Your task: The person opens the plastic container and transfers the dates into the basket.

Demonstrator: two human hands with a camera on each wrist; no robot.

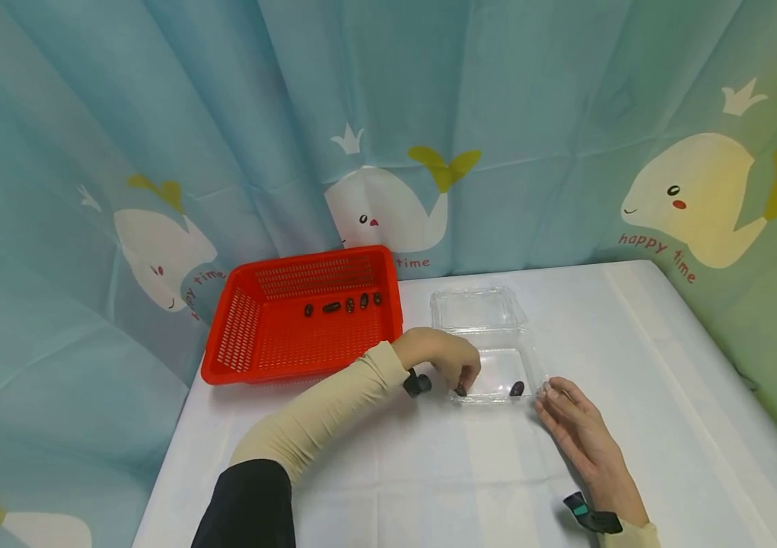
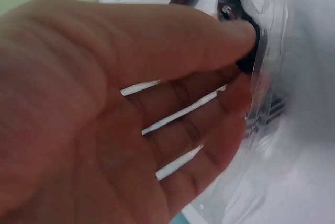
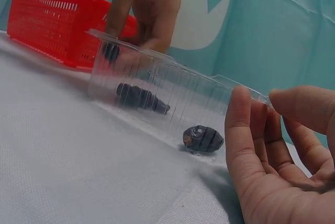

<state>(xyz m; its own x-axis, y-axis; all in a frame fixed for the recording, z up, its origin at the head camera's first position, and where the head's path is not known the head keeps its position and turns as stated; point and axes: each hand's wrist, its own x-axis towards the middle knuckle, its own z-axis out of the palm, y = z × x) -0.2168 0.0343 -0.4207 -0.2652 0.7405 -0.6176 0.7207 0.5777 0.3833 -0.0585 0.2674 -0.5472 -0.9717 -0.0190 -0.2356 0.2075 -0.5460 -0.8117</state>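
A dark brown, oval, date-like fruit (image 1: pixel 460 391) is pinched between thumb and fingers of the left hand (image 1: pixel 453 355), at the near left corner of a clear plastic hinged box (image 1: pixel 498 368). Key relation: the pinched fruit is held inside the near wall, just below the rim and above the box floor; its long axis looks roughly upright in the right wrist view. Left hand is the nearer one; the near right corner of the box is gripped by thumb and fingers of the right hand (image 1: pixel 583 438). A second dark oval fruit (image 1: pixel 517 389) is seen on the box floor beside that corner. A longer dark shape (image 3: pixel 141 98) is seen between; whether one fruit or two cannot be told. Five more fruits (image 1: pixel 332 307) are contained in a red perforated plastic basket (image 1: pixel 299 335), left of the box on the white-covered table (image 1: pixel 429 472).
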